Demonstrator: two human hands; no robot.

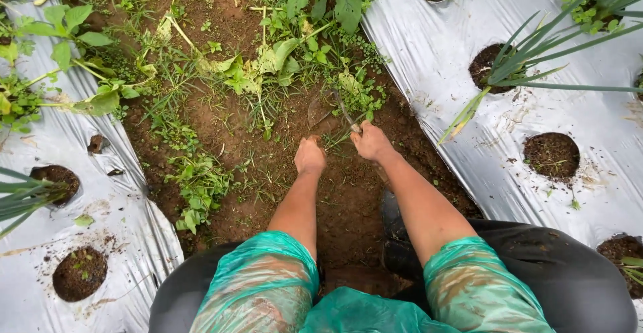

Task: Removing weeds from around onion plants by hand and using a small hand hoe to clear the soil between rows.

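Posture: the person squats over the bare soil furrow (348, 206), knees in dark trousers nearest the camera and green plastic sleeve covers (268, 273) down to the elbows, likely to keep mud off.
Left hand (310, 155): knuckles up, pressed to the soil and closed on a low tuft of grass (329, 142), seemingly pinning it taut.
Right hand (372, 142): just right of the left, fist closed round the handle of a small sickle (343, 109); the rust-brown blade points far and left, lying low over the same tuft.
Weeds: leafy weeds (268, 65) sprawl across the far furrow; a smaller clump (201, 186) sits near left.
Edges: silver plastic mulch (435, 58) bounds the furrow on both sides, its edges close to the hands.
Open room: brown soil between the forearms and just beyond the blade.
Crop: green onion plants (536, 58) rise from holes in the mulch at far right, well apart from the blade.
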